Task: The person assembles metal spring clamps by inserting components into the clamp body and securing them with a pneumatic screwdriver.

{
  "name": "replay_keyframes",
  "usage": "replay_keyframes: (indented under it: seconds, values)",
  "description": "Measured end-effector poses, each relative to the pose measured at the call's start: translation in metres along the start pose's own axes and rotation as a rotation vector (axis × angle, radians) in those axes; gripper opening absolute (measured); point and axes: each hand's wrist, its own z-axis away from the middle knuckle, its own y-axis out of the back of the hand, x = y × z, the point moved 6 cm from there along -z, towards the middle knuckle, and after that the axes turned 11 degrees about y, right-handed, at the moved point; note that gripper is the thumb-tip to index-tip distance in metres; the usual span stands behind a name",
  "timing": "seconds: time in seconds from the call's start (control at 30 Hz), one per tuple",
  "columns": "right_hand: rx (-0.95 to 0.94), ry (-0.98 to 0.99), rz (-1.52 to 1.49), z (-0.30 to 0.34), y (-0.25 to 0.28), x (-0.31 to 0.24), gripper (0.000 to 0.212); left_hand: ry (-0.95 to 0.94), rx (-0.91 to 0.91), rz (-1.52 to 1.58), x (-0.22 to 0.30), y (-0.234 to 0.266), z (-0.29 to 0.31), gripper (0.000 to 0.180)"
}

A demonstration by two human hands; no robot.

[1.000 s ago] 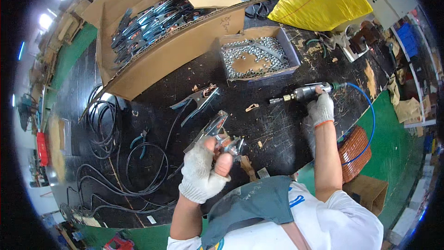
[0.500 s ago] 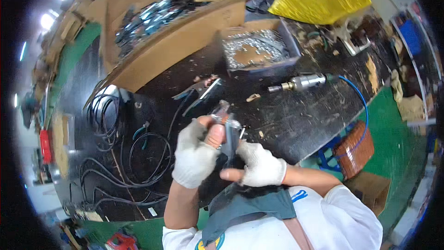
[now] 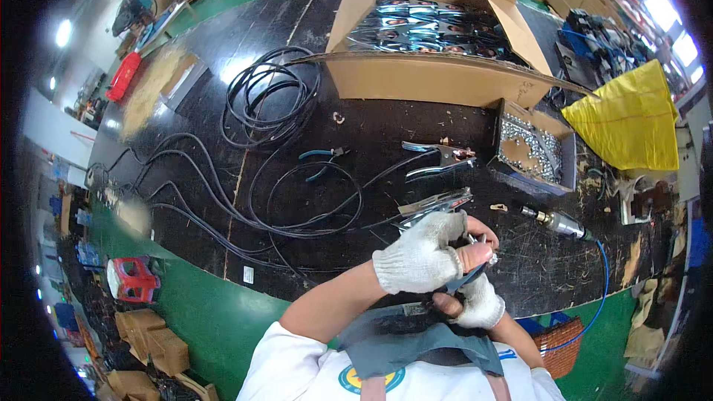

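My left hand (image 3: 423,254), in a white glove with bare fingertips, is closed with its thumb pressed against a forefinger on a spring clamp. The clamp's grey-blue handle (image 3: 463,280) shows below the fingers; most of it is hidden. My right hand (image 3: 479,306), gloved likewise, is closed around the lower part, thumb extended. Small shiny metal shows at the left fingertips. Just beyond the left hand lies another metal clamp (image 3: 440,200); whether they touch I cannot tell. Farther off, a clamp with blue-grey handles (image 3: 442,157) lies on the dark table (image 3: 371,122).
Black cable (image 3: 271,100) lies in loops on the left, beside teal-handled pliers (image 3: 324,154). A cardboard box (image 3: 423,78) full of clamps stands at the back. Right of it are a small box (image 3: 536,183) of metal fasteners, a yellow sack (image 3: 627,119) and an air tool (image 3: 562,224) with a blue hose.
The view has turned leftward, so the table's contents sit farther right. My hands stay on the held clamp, which the left hand now covers more. A second clamp shows beyond that hand.
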Motion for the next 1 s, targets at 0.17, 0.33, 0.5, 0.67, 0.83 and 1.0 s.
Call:
replay_keyframes:
  seconds: [0.17, 0.33, 0.5, 0.67, 0.83, 1.0]
  values:
    - [-0.039, 0.028, 0.084, -0.03, 0.0, -0.011, 0.033, -0.068, 0.176, -0.171, 0.016, 0.026, 0.022, 0.049]
    - [0.339, -0.098, -0.566, -0.087, 0.015, -0.039, 0.056, -0.201, 0.652, -0.79, -0.008, 0.058, 0.092, 0.099]
    - [0.249, 0.359, -0.095, -0.184, 0.016, -0.126, 0.053, -0.283, 1.176, -0.96, -0.051, 0.107, 0.138, 0.038]
    - [0.226, 0.372, 0.234, -0.221, -0.001, -0.152, 0.061, -0.14, 1.432, -0.238, 0.001, 0.262, 0.12, 0.032]
    - [0.135, 0.152, 0.231, -0.125, 0.036, -0.091, 0.039, 0.126, 1.651, -0.44, 0.012, 0.435, 0.078, 0.046]
    - [0.225, -0.38, 0.495, -0.012, 0.064, -0.022, 0.037, 0.54, 1.422, -1.142, 0.011, 0.489, 0.024, 0.054]
